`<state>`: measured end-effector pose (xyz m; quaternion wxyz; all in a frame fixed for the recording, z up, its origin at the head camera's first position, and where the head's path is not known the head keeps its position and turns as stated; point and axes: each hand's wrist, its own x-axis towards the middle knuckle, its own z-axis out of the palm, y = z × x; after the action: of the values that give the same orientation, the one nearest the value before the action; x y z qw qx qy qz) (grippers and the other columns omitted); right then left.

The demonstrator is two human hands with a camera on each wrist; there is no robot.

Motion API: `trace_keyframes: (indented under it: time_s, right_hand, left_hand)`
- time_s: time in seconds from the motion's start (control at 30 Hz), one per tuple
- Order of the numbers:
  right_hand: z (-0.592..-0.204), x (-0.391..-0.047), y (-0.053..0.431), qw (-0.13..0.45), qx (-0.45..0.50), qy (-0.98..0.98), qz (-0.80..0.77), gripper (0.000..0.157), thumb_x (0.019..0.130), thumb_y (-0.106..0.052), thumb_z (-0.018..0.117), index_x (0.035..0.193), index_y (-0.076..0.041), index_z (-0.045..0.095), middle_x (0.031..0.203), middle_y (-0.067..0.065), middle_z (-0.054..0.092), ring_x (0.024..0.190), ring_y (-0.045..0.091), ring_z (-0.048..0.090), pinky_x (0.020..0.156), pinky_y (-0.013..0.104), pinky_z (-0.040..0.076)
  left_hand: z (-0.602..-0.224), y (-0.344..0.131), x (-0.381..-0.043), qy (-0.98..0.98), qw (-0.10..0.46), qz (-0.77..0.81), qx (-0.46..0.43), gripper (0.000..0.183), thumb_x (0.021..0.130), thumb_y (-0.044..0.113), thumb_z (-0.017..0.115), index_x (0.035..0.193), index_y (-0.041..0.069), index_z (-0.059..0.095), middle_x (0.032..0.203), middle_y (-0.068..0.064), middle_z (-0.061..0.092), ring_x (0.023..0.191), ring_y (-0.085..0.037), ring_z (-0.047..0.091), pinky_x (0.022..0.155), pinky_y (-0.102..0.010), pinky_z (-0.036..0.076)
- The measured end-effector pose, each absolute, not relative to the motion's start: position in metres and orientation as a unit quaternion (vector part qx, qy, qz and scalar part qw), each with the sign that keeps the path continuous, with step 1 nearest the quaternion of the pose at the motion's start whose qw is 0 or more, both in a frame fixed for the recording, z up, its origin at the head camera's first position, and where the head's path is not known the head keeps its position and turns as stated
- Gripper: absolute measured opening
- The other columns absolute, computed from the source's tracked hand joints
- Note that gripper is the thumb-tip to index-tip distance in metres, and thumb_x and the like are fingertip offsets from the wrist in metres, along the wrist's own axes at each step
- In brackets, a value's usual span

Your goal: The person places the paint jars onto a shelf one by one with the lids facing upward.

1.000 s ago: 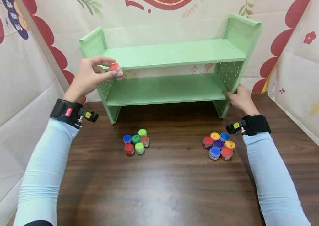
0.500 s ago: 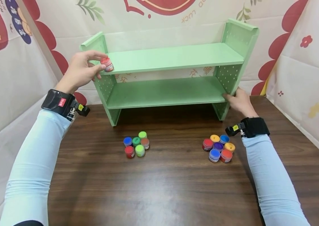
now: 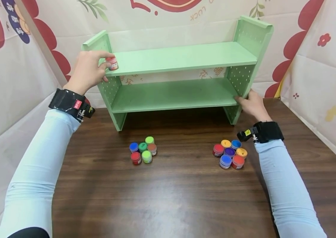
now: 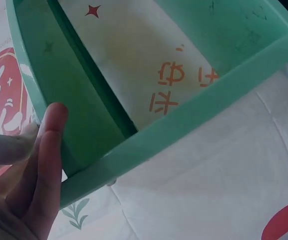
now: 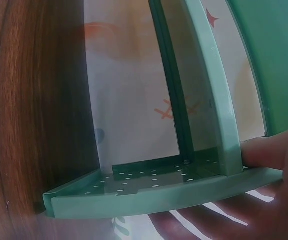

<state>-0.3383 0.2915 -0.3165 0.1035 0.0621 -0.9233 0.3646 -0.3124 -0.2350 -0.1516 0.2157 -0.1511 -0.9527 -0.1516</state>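
My left hand (image 3: pixel 88 71) pinches a small red-lidded jar (image 3: pixel 112 63) between thumb and fingers, upright at the left end of the top board of a light green two-tier shelf (image 3: pixel 180 58). In the left wrist view the fingers (image 4: pixel 46 165) are beside the shelf's end, and the jar is hidden. At the other end, my right hand (image 3: pixel 253 105) grips the shelf's perforated side panel (image 3: pixel 240 77). The right wrist view shows its thumb (image 5: pixel 266 150) on the inner side by the lower board, with the other fingers behind the panel.
On the brown wooden table (image 3: pixel 168 195), a cluster of coloured jars (image 3: pixel 143 147) stands front left of the shelf. Another cluster of jars (image 3: pixel 229 152) sits at the right, near my right forearm. Printed white cloth (image 3: pixel 171 26) hangs behind and at both sides.
My left hand has carried the red-lidded jar left and up from in front of the shelf to the top board's left end. The right hand keeps its grip on the side panel.
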Motion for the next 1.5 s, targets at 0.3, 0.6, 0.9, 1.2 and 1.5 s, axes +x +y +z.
trace_keyframes:
  time_s: [0.3, 0.6, 0.9, 1.2, 1.5]
  right_hand:
    - [-0.316, -0.341, 0.292, 0.099, 0.060, -0.922, 0.369, 0.061, 0.107, -0.032, 0.047, 0.154, 0.005, 0.036, 0.149, 0.040, 0.045, 0.128, 0.053, 0.052, 0.101, 0.064, 0.046]
    - [-0.318, -0.338, 0.292, 0.099, 0.055, -0.920, 0.374, 0.059, 0.107, -0.031, 0.048, 0.153, 0.005, 0.037, 0.148, 0.039, 0.046, 0.129, 0.052, 0.052, 0.100, 0.062, 0.046]
    - [-0.320, -0.336, 0.291, 0.096, 0.047, -0.919, 0.379, 0.060, 0.107, -0.033, 0.048, 0.152, 0.005, 0.038, 0.147, 0.039, 0.048, 0.127, 0.051, 0.054, 0.099, 0.060, 0.047]
    - [-0.317, -0.336, 0.291, 0.101, 0.052, -0.917, 0.382, 0.061, 0.106, -0.032, 0.049, 0.153, 0.004, 0.037, 0.149, 0.038, 0.046, 0.128, 0.050, 0.053, 0.099, 0.061, 0.047]
    - [-0.320, -0.339, 0.293, 0.096, 0.055, -0.918, 0.380, 0.061, 0.107, -0.033, 0.047, 0.154, 0.004, 0.036, 0.149, 0.038, 0.046, 0.127, 0.049, 0.053, 0.098, 0.060, 0.046]
  left_hand:
    - [-0.152, -0.235, -0.309, -0.957, 0.215, -0.137, -0.138, 0.047, 0.103, 0.010, 0.056, 0.149, 0.021, 0.056, 0.136, -0.017, 0.068, 0.056, -0.006, 0.068, 0.051, -0.023, 0.041]
    - [-0.199, -0.220, -0.297, -0.854, 0.433, -0.243, -0.159, 0.032, 0.099, 0.006, 0.060, 0.130, 0.008, 0.068, 0.126, -0.011, 0.073, 0.069, -0.010, 0.063, 0.059, -0.010, 0.036]
    - [-0.269, -0.192, -0.287, -0.858, 0.312, -0.290, -0.286, 0.022, 0.097, 0.005, 0.067, 0.118, 0.000, 0.067, 0.108, -0.015, 0.070, 0.061, -0.021, 0.065, 0.058, -0.017, 0.048]
    - [-0.301, -0.176, -0.288, -0.932, 0.027, -0.216, -0.290, 0.027, 0.100, 0.028, 0.068, 0.124, 0.016, 0.068, 0.106, -0.003, 0.077, 0.082, -0.016, 0.072, 0.077, -0.038, 0.055]
    - [-0.324, -0.169, -0.289, -0.931, -0.112, -0.174, -0.301, 0.030, 0.100, 0.032, 0.068, 0.123, 0.013, 0.072, 0.104, -0.001, 0.077, 0.091, -0.016, 0.070, 0.086, -0.038, 0.055]
